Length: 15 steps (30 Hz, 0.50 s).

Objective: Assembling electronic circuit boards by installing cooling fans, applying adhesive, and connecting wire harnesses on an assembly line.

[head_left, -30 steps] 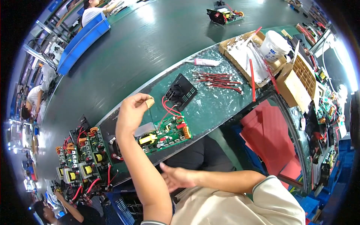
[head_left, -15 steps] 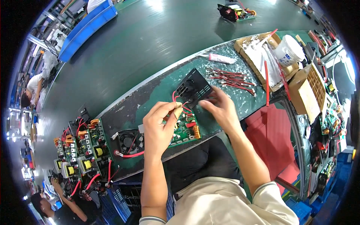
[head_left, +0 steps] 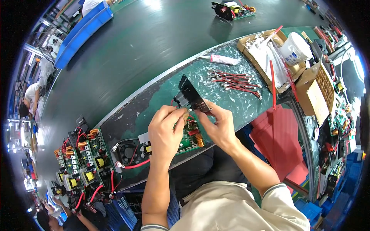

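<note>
Black panel (head_left: 191, 94) with a socket block on its underside is pinched at its near edge by the right hand (head_left: 216, 125), held tilted above the green surface (head_left: 231, 101) just over a green circuit board (head_left: 189, 135). That grip is clenched on the panel's lower corner, thumb and fingers closed around it. Left hand (head_left: 165, 133) sits just beside it, its fingertips pinched together on something small at the panel's underside, where red wires run down toward the board; what exactly they clasp is too small to tell. Both forearms come up from the lower edge. To the left of the board lies a black fan (head_left: 128, 150) with a red lead, then a row of boards (head_left: 79, 161) with yellow parts. Farther right lies a bundle of red wires (head_left: 235, 81), a white tube (head_left: 224, 59), and cardboard boxes (head_left: 266, 54) holding a white tub (head_left: 295, 49).
</note>
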Each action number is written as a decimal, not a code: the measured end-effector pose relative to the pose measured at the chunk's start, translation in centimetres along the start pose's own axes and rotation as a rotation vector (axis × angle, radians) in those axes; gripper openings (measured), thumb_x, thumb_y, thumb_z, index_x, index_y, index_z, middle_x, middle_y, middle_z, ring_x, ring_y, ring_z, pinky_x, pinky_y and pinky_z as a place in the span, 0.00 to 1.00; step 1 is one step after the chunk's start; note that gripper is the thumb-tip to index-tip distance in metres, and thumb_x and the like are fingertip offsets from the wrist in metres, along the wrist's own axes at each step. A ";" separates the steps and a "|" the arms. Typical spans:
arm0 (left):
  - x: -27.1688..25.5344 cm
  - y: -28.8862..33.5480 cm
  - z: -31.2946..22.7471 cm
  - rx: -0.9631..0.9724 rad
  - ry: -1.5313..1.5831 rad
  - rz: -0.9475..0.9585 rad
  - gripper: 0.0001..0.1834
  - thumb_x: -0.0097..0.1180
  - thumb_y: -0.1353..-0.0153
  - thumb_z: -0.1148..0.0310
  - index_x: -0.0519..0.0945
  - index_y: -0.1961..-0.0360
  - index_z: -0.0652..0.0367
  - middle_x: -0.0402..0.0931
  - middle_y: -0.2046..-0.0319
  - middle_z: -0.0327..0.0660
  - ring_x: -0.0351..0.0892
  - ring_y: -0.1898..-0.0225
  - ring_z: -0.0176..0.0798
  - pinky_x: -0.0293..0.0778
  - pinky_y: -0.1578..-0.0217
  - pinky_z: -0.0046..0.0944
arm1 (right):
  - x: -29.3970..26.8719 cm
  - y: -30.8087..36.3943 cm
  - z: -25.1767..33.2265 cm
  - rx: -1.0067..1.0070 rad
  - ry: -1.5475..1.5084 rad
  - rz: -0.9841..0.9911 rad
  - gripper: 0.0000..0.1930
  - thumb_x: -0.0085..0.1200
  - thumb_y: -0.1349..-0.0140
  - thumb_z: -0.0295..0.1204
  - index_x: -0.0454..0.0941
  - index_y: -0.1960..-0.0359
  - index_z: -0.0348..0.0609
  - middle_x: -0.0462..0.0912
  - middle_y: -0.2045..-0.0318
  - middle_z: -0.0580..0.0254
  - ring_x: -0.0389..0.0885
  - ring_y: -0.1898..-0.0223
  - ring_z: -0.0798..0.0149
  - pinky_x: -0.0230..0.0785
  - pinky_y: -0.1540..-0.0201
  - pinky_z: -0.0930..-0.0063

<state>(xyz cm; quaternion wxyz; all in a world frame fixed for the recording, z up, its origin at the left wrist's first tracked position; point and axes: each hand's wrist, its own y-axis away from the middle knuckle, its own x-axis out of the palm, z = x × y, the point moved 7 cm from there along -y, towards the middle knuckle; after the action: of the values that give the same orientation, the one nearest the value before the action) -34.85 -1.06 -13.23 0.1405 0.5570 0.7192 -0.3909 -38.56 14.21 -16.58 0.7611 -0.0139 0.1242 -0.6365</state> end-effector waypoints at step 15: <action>0.5 0.1 0.0 -0.085 0.062 0.016 0.09 0.61 0.48 0.82 0.84 0.63 0.65 0.79 0.69 0.44 0.80 0.69 0.42 0.75 0.66 0.38 | 0.0 0.8 -0.5 -0.139 0.070 -0.016 0.19 0.57 0.41 0.20 0.77 0.46 0.35 0.83 0.52 0.46 0.84 0.52 0.50 0.75 0.48 0.65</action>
<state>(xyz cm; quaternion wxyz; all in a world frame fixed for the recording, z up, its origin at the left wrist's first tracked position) -34.95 -0.75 -13.55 0.1451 0.5682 0.7346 -0.3413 -37.91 14.43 -17.22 0.7485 -0.0457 0.1945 -0.6323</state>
